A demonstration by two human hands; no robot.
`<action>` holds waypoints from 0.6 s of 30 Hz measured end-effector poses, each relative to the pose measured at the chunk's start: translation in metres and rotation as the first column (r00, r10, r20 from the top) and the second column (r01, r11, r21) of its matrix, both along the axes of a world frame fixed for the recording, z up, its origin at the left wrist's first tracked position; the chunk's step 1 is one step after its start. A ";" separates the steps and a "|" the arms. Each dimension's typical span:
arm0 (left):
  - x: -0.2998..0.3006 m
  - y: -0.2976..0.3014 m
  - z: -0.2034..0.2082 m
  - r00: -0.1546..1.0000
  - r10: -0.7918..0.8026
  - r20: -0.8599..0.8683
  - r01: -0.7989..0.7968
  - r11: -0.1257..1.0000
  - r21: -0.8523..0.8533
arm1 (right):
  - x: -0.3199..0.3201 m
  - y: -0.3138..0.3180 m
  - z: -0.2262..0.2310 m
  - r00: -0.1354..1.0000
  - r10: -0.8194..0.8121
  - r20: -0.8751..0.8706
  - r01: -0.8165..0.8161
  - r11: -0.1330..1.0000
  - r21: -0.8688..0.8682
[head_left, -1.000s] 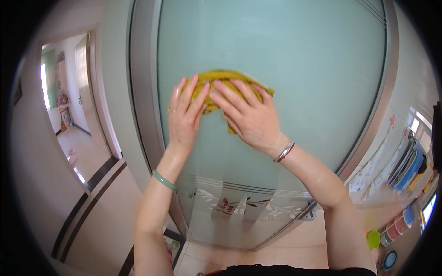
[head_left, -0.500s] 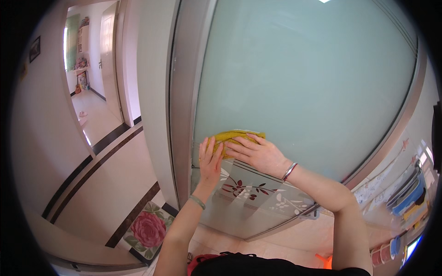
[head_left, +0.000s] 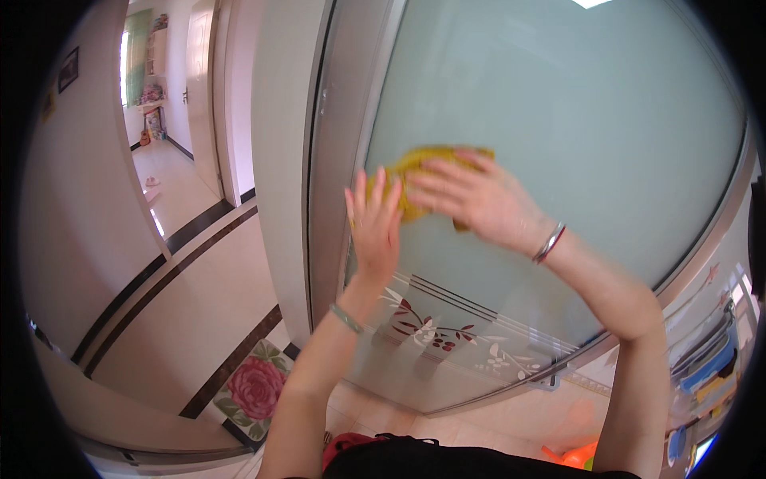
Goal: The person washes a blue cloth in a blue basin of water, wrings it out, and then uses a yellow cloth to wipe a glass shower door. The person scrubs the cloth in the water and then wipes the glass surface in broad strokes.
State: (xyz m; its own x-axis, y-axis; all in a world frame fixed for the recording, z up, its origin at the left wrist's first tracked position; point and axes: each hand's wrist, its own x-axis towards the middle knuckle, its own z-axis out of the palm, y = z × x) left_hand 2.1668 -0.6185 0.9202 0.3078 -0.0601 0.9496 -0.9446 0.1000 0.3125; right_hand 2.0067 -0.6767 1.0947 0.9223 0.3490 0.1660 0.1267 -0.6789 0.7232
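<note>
A yellow cloth (head_left: 415,172) lies flat against a frosted glass door panel (head_left: 574,120). My right hand (head_left: 475,199) presses on the cloth with fingers spread, a bracelet on its wrist. My left hand (head_left: 373,227) rests flat on the glass just left of the cloth, its fingertips touching the cloth's edge; a green band circles that wrist. Both hands are blurred by motion. Most of the cloth is hidden under my right hand.
The door's grey metal frame (head_left: 331,160) runs down the left of the glass. A floral band (head_left: 431,331) decorates the lower glass. A rose-patterned mat (head_left: 255,387) lies on the tiled floor. A hallway (head_left: 167,184) opens at left. Coloured items (head_left: 710,371) hang at far right.
Both hands and the cloth first slid down the glass, then came back up. The view swung left, showing more hallway and floor.
</note>
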 end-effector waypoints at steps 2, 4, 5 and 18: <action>0.012 -0.005 0.044 0.998 0.026 0.059 -0.020 0.994 -0.110 | 0.010 -0.001 0.031 0.995 0.026 0.095 -0.021 0.998 -0.054; 0.021 -0.009 0.079 0.996 0.037 0.085 -0.024 0.988 -0.150 | 0.022 -0.010 0.057 0.978 0.088 0.189 -0.062 0.988 -0.140; 0.026 -0.010 0.095 0.993 0.053 0.110 -0.033 0.984 -0.175 | 0.027 -0.015 0.070 0.966 0.128 0.226 -0.085 0.978 -0.191; 0.080 -0.026 0.344 0.868 0.254 0.427 -0.076 0.917 -0.391 | 0.049 -0.029 0.239 0.752 0.265 0.604 0.026 0.903 -0.429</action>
